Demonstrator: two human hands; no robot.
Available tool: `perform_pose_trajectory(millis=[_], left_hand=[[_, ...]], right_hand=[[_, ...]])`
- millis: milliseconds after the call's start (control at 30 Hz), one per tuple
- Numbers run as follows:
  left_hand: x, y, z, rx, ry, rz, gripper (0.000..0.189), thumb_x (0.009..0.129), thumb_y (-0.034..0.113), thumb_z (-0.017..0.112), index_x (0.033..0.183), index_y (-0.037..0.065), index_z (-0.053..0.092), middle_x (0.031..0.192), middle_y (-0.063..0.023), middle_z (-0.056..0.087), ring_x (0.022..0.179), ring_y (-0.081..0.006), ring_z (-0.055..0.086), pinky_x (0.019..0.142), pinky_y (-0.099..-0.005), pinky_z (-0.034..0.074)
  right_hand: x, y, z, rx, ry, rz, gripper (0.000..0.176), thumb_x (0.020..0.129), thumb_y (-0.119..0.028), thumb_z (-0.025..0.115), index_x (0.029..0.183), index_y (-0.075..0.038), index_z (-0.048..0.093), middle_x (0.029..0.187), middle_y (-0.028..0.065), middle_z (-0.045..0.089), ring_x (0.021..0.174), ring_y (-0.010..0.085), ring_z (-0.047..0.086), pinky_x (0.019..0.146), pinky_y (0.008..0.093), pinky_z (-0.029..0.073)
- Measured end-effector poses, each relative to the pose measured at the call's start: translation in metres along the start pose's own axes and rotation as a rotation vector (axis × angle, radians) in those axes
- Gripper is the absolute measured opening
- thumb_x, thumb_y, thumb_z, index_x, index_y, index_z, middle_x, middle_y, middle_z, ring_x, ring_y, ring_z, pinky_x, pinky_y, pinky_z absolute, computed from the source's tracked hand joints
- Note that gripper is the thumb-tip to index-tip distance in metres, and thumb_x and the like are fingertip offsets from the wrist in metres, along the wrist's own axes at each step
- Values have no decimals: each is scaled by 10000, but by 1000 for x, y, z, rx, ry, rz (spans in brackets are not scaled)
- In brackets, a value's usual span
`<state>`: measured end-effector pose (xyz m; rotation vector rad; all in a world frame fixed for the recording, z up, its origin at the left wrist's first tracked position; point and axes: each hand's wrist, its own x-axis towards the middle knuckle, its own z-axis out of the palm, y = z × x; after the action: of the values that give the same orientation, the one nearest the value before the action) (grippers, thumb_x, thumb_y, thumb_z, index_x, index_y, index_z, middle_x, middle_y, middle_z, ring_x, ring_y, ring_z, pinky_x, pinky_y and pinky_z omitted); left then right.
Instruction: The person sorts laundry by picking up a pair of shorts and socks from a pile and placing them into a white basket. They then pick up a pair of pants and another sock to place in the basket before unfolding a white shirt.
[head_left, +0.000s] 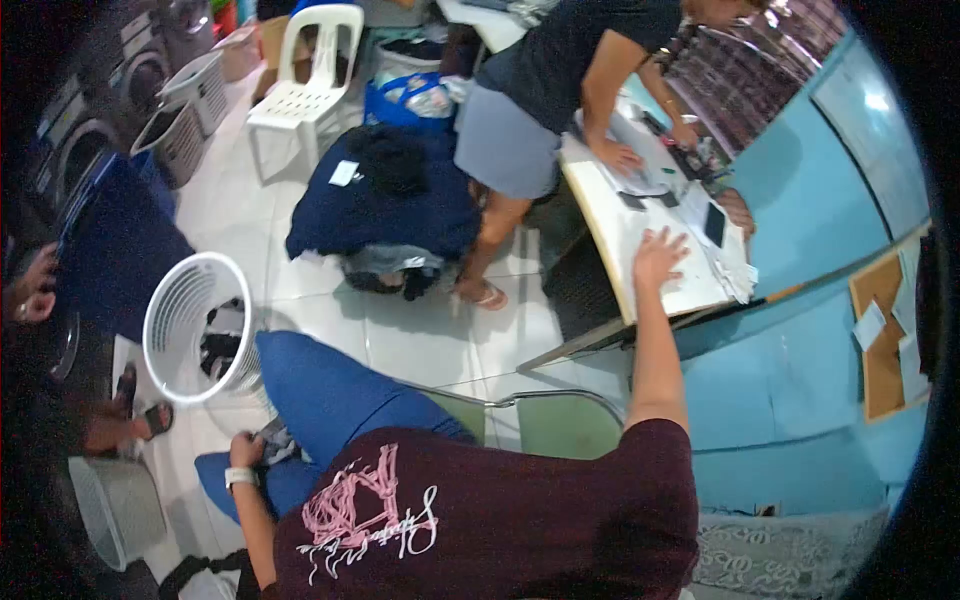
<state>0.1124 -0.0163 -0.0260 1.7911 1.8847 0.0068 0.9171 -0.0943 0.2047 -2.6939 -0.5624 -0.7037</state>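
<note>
One blue wall [770, 390] fills three to four o'clock. Between one and three o'clock runs the white table [622, 240], where a standing person [540, 70] leans over papers [640, 180]. The dark bundle of cloth [400, 210] sits on the tiled floor between ten and eleven o'clock, and the white basket [158, 330], with dark clothes [222, 340] inside, stands at nine.

The right hand [660, 258], toward half past two, is open with fingers spread, at the table's near side; whether it touches the top I cannot tell. The left hand [246, 450], at eight o'clock, has bent fingers beside the grey cloth [277, 440], which lies by the blue-clad legs; whether it grips the cloth is unclear. Just beyond the right hand lies the phone [714, 225], among loose sheets.

A sideways sweep of the right hand could push the phone or sheets over the table's edge. The grey cloth, if it slid from the legs, could drop onto the floor.

The maroon shirt [500, 510] carries a pink drawing and white script, too distorted to read surely. The bundle's small white label [344, 173] has no legible writing, and the phone shows no readable brand.
</note>
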Motion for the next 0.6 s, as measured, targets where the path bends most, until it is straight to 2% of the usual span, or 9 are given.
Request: perform_pose_trajectory(millis=[100,133,200,300,367,433,500,567,600], left_hand=[[-14,25,-16,-94,-20,-23,345,687,251,604,775,-82,613,788,-285,599,758,-401,605,682,-425,463],[-17,25,-14,-83,69,44,340,684,253,603,743,-81,604,761,-286,592,732,-406,601,659,-432,457],[-16,25,-14,-99,43,4,343,688,257,601,759,-78,609,770,-282,598,741,-404,602,673,-426,465],[-20,35,-22,-107,-29,-58,350,694,263,605,791,-73,618,804,-272,611,773,-386,612,697,-418,471],[-18,21,-9,-150,91,25,401,700,327,619,794,-63,630,816,-271,613,783,-384,613,700,-421,471],[-16,39,-23,-6,-76,-70,477,694,411,629,789,-56,639,832,-271,613,792,-381,613,711,-427,471],[-16,31,-14,-79,-17,-25,566,652,496,656,778,-55,645,848,-279,610,809,-379,612,725,-438,468],[-13,30,-16,-77,-86,-47,550,618,452,708,813,-59,646,861,-266,618,820,-368,615,745,-416,470],[-12,30,-16,-93,-103,-62,547,608,442,722,824,-55,647,853,-252,624,812,-360,619,737,-405,473]], right_hand=[[-8,3,0,-38,87,19,541,917,-470,322,1357,-158,350,1482,156,48,1345,409,38,924,726,150],[-8,3,3,-32,65,-3,541,917,-470,322,1357,-158,350,1482,156,48,1345,409,38,924,726,150],[-5,4,10,-100,146,-40,540,913,-502,303,1355,-198,356,1486,127,55,1344,403,58,919,719,182],[-4,3,12,-174,131,-81,528,913,-503,304,1352,-215,360,1487,116,64,1343,402,68,917,715,195],[-1,6,14,-220,156,-101,541,897,-528,326,1350,-233,364,1485,106,92,1340,397,91,918,717,192],[4,8,15,-243,96,-79,567,877,-560,346,1351,-248,360,1479,106,121,1334,391,116,913,721,196],[27,43,59,407,140,-233,590,860,-583,360,1355,-262,349,1474,111,135,1326,395,138,910,722,201],[20,29,41,-237,183,-147,576,868,-586,333,1356,-280,343,1473,117,136,1324,398,142,896,721,224],[19,25,36,-269,172,-144,571,872,-590,316,1355,-288,344,1471,118,141,1323,395,147,890,722,229]])
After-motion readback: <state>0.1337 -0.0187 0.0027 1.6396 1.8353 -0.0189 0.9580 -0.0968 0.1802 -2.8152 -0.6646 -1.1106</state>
